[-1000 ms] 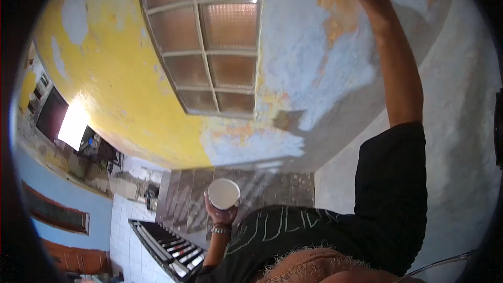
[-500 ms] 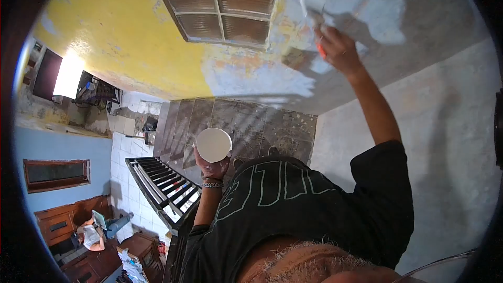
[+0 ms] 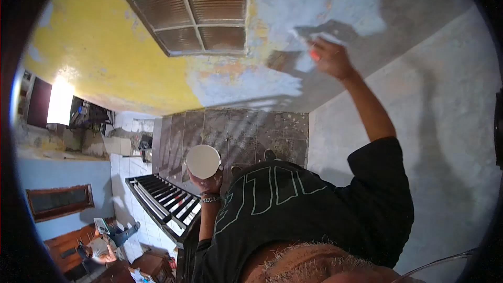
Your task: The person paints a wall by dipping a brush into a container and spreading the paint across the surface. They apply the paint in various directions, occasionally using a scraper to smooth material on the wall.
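Observation:
My right hand (image 3: 332, 60) is closed round the orange handle of a putty knife (image 3: 314, 55); its blade is blurred by motion and overlaps the patchy wall (image 3: 280, 2). White-blue smears and bare patches cover this part, while the wall further left is yellow. Low in front of my body, my left hand (image 3: 206, 182) grips a round white tub (image 3: 204, 162) from below and the side. A smooth off-white surface shows at the tub's top. Pale smudges mark the left hand's fingers.
A glazed window (image 3: 196, 13) is set in the wall. Below lies a dark tiled floor (image 3: 236, 128). A black metal railing (image 3: 165, 199) stands left of my body, and a grey wall (image 3: 387, 115) rises at right. A seated person (image 3: 102, 246) is at lower left.
My right hand with the putty knife has moved down and slightly left along the wall. The tub and left hand sit a little lower and further left as the view shifts.

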`<state>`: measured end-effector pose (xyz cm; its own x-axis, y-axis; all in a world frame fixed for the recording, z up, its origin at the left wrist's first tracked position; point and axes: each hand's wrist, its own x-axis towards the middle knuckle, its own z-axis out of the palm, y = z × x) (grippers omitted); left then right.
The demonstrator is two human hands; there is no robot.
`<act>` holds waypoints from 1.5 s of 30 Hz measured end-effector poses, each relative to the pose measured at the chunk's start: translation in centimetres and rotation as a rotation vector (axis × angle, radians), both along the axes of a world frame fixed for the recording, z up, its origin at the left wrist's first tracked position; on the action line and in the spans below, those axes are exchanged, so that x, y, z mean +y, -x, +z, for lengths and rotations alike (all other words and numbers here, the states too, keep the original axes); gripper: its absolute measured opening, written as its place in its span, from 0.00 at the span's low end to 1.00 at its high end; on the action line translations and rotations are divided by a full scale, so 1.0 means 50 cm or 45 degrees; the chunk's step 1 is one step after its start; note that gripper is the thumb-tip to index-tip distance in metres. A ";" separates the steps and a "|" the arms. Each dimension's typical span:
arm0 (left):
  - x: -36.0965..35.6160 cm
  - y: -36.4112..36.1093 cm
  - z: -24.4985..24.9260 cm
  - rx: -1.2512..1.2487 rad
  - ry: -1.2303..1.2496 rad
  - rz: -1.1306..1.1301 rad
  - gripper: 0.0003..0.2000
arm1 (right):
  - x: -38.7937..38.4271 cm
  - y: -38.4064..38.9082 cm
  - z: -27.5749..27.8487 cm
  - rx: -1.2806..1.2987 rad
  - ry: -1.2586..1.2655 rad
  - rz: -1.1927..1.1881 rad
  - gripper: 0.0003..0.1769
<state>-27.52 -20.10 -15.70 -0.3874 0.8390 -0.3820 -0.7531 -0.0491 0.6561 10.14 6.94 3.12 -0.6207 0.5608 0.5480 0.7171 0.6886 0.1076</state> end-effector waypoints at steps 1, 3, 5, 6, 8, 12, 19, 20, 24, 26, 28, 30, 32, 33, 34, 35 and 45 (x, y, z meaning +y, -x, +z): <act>0.001 0.001 -0.006 -0.003 -0.014 -0.015 0.26 | -0.009 -0.003 0.069 0.035 -0.104 -0.031 0.16; -0.003 0.010 -0.014 0.363 -0.066 -0.198 0.27 | -0.017 -0.026 0.192 0.126 -0.313 0.047 0.15; 0.007 0.010 0.009 -0.480 -0.099 -0.112 0.27 | -0.048 -0.016 0.283 0.131 -0.656 -0.011 0.17; 0.014 0.002 0.022 -0.507 -0.109 -0.120 0.27 | -0.056 -0.011 0.307 0.166 -0.726 -0.016 0.18; 0.028 -0.006 0.029 -0.533 -0.133 -0.145 0.27 | -0.058 -0.022 0.316 0.197 -0.816 -0.032 0.18; 0.051 -0.016 0.046 -0.495 -0.130 -0.288 0.27 | -0.044 -0.054 0.169 -0.144 -0.642 -0.096 0.24; 0.102 -0.073 0.078 -0.376 -0.023 -0.356 0.27 | -0.093 -0.046 0.002 -0.035 -0.086 0.032 0.15; 0.108 -0.083 0.101 -0.342 -0.037 -0.396 0.28 | -0.090 -0.043 0.031 -0.063 0.012 0.009 0.15; 0.127 -0.112 0.133 -0.499 -0.073 -0.420 0.29 | -0.030 -0.057 0.238 0.054 -0.250 -0.102 0.14; 0.139 -0.122 0.137 -0.455 -0.098 -0.463 0.28 | -0.013 -0.060 0.381 0.015 -0.555 -0.097 0.12; 0.150 -0.127 0.116 -0.434 -0.118 -0.495 0.28 | -0.051 -0.025 0.511 0.064 -0.694 -0.007 0.12; 0.143 -0.133 0.149 -0.425 -0.134 -0.523 0.28 | -0.097 -0.005 0.607 0.096 -0.762 0.067 0.13; 0.149 -0.153 0.176 -0.467 -0.075 -0.507 0.27 | -0.083 -0.023 0.640 0.148 -0.989 0.309 0.13; 0.155 -0.156 0.168 -0.467 -0.073 -0.502 0.27 | -0.079 -0.024 0.635 0.150 -0.985 0.314 0.13; 0.159 -0.158 0.150 -0.441 -0.094 -0.508 0.27 | -0.077 -0.026 0.620 0.257 -1.023 0.191 0.12; 0.159 -0.156 0.141 -0.410 -0.110 -0.518 0.27 | -0.073 -0.031 0.598 0.367 -1.056 0.061 0.12; 0.167 -0.192 0.210 -0.147 -0.162 -0.519 0.26 | -0.110 -0.047 0.026 -0.238 -0.087 0.101 0.11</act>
<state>-17.91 -11.72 -5.22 0.0245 0.9575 -0.2875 -0.7956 0.1928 0.5743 12.50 1.44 4.43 -0.7559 0.4717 0.4540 0.6241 0.7287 0.2819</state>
